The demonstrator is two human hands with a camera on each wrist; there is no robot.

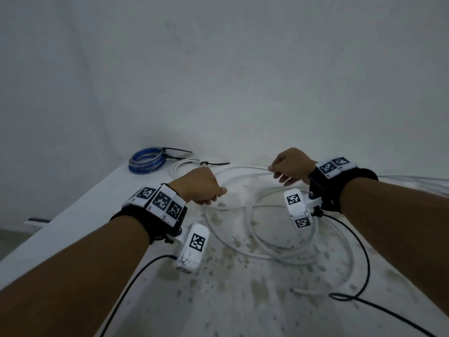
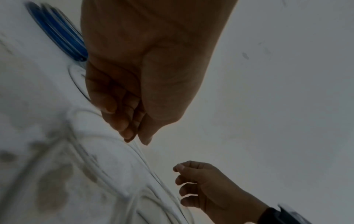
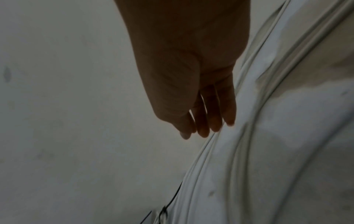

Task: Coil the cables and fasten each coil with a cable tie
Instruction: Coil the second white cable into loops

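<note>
A long loose white cable lies in wide overlapping loops on the stained white table. My left hand hovers over the left side of the loops; in the left wrist view its thumb and fingertips pinch a strand of the cable. My right hand is at the far side and pinches another stretch between thumb and forefinger, lifted off the table. In the right wrist view the hand is dark and the cable strands are blurred.
At the back left lie a blue coil fastened with a black cable tie and a small white coil with a black tie. Black camera leads trail from both wrists. A wall stands right behind the table.
</note>
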